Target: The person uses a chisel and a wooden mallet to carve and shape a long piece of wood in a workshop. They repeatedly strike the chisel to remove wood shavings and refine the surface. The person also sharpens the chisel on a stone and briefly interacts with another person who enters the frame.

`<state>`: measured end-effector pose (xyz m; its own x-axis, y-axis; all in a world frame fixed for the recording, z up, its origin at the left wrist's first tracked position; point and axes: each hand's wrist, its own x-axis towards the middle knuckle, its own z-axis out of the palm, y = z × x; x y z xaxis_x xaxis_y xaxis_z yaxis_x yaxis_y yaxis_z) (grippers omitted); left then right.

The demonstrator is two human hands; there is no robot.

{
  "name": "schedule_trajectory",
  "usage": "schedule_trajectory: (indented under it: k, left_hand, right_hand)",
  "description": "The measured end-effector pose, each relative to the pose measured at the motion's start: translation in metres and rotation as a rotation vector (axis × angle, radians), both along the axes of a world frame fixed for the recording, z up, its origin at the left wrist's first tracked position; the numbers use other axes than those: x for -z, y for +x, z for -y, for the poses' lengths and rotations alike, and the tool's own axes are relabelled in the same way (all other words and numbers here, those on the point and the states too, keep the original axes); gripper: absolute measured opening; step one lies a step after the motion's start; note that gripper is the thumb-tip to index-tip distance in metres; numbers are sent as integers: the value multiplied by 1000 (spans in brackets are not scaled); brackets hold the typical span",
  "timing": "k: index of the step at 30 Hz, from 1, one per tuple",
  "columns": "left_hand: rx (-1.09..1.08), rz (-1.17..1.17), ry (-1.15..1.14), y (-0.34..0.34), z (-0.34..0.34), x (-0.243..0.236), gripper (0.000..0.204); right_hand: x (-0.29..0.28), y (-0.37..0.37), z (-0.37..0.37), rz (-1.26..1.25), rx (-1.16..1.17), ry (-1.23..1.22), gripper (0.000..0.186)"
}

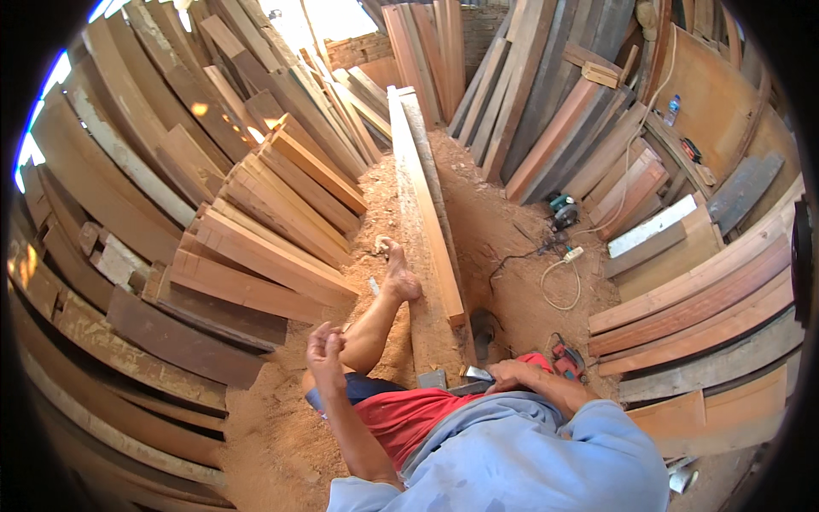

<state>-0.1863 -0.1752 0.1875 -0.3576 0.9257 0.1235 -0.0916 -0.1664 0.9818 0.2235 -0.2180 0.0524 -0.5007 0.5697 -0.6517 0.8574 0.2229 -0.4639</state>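
Note:
My left hand (326,357) is raised over my bent left leg. Its fingers are curled together, and what they hold, if anything, is too small to make out. Low over my lap, my right hand (512,375) is closed round a flat tool with a shiny metal blade (479,374) that points left; its handle is hidden in my grip. Just left of the blade, a grey block (432,379) rests at the near end of a thick plank (426,328). Along that plank lies a long, squared wooden beam (429,213), stretching away from me. My bare left foot (403,280) presses beside it.
Sawdust and shavings cover the floor (495,230). Stacked boards (256,247) line the left, with more lumber (699,324) on the right. A green circular saw (563,212), a white extension socket (572,254) with loose cord, and a red power tool (567,358) lie to the right.

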Motion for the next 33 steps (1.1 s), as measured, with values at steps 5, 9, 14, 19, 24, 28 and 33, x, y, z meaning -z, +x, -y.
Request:
schedule_trajectory:
  k: [5,9,14,19,24,28,33]
  left_hand:
    - [-253,10,134,-60,46,-40,24]
    - [-380,-3,128,-97,90,-39,25]
    - [-51,246,34,-126,86,37,43]
    - [268,273,-135,-63,61,58,47]
    - [486,211,-287,-10,46,91,50]
    - [600,116,-362,13,36,105,53]
    - [693,-61,-360,51,-22,112,57]
  right_hand:
    - [16,4,-3,36,-137,6,64]
    - [-1,41,1,73,14,138,53]
    - [-11,131,22,108,292,133,44]
    - [-56,156,72,196,773,-31,29]
    - [18,180,160,26,1120,94,27]
    - [98,180,235,-76,1503,-224,24]
    - [150,172,307,-199,1853,-420,18]
